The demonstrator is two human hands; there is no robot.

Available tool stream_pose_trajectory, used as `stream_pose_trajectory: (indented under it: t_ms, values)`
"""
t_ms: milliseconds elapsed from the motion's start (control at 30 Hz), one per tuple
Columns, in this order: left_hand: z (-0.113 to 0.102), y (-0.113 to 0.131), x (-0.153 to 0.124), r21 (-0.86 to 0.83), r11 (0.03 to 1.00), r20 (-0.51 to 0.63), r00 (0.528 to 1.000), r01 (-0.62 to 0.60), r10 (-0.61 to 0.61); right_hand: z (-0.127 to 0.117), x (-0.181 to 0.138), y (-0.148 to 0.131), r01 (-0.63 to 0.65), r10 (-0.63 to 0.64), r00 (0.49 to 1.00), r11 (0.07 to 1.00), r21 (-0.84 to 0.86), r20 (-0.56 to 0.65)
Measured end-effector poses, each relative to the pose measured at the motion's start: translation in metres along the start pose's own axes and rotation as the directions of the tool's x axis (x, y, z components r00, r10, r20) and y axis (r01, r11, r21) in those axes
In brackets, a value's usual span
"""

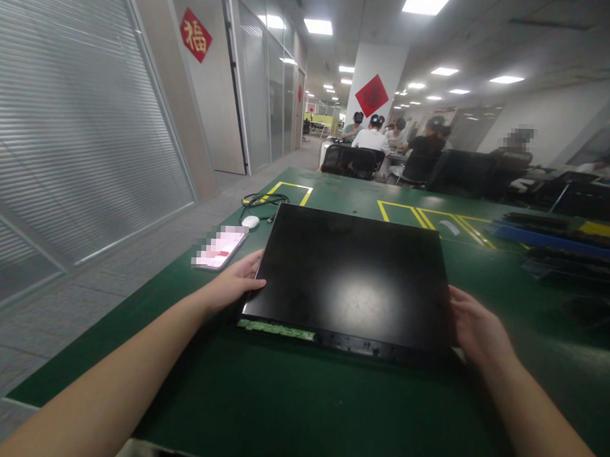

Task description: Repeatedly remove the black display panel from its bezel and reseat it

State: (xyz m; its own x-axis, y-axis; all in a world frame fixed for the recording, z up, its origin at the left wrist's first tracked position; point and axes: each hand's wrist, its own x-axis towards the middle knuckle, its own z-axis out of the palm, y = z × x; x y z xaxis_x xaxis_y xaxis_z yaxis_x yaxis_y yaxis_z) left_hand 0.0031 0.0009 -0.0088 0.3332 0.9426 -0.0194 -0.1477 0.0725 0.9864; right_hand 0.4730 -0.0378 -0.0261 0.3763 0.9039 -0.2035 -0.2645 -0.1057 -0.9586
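Note:
A large flat black panel (351, 273) lies on the green table (289, 401), with a strip of green circuit board (276, 329) showing along its near edge. My left hand (236, 283) grips the panel's left edge, thumb on top. My right hand (474, 324) holds the right edge near the front corner, fingers curled round it.
A phone (220, 247), a white mouse (250, 221) and a black cable (263, 200) lie left of the panel. Yellow tape boxes (425, 218) mark the far table. Blue and black trays (555, 238) sit at the right. Several people sit at desks behind. A tiled aisle runs along the left.

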Motion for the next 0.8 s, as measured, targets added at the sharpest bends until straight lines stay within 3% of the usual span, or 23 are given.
stream_pose_trajectory:
  t_ms: [800]
  values:
    - [-0.009, -0.01, 0.005, -0.045, 0.998, 0.004, 0.999, 0.032, -0.032, -0.011, 0.011, 0.006, 0.01, -0.012, 0.993, 1.0, 0.022, 0.113]
